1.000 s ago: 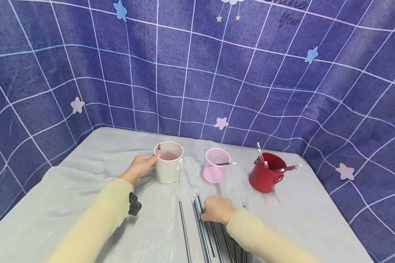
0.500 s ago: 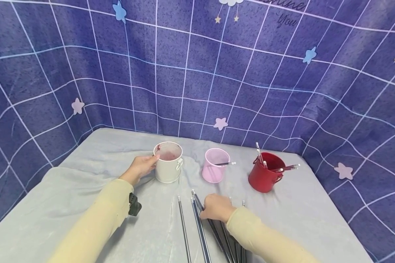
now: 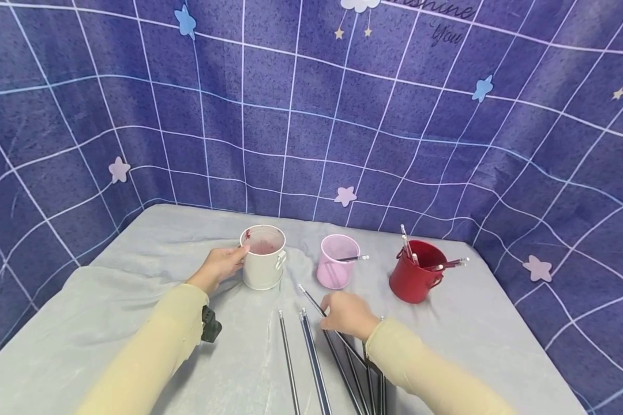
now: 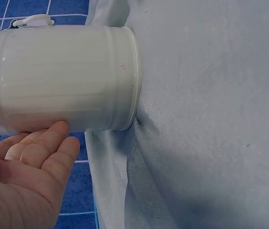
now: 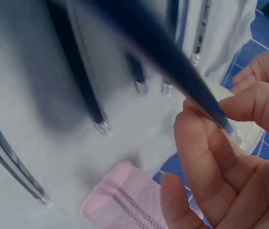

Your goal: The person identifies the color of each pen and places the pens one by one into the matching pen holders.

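Note:
My left hand [image 3: 222, 268] holds the white bucket [image 3: 262, 274] at its left side, the thumb at the rim. In the left wrist view its fingertips lie against the wall of the bucket, which stands upright. Between thumb and fingers my right hand [image 3: 349, 314] pinches a dark blue pencil [image 5: 149, 50], its eraser end tilted up toward the back left. Beneath and beside this hand, several dark pencils [image 3: 337, 360] lie on the cloth, partly hidden by the sleeve. To its left lie blue pencils [image 3: 314, 357] and a silver-grey pencil [image 3: 288, 351].
Behind the right hand stands a pink bucket [image 3: 334, 275] with a dark pencil [image 3: 350, 259] leaning in it. A red bucket [image 3: 414, 283] with several pencils stands to the right. Grey cloth [image 3: 150, 248] covers the table, and a blue grid curtain [image 3: 291, 132] hangs behind.
My right hand has pulled a pencil out from among the others and raised its eraser end, shifting slightly up and right. My left hand stays at the white bucket.

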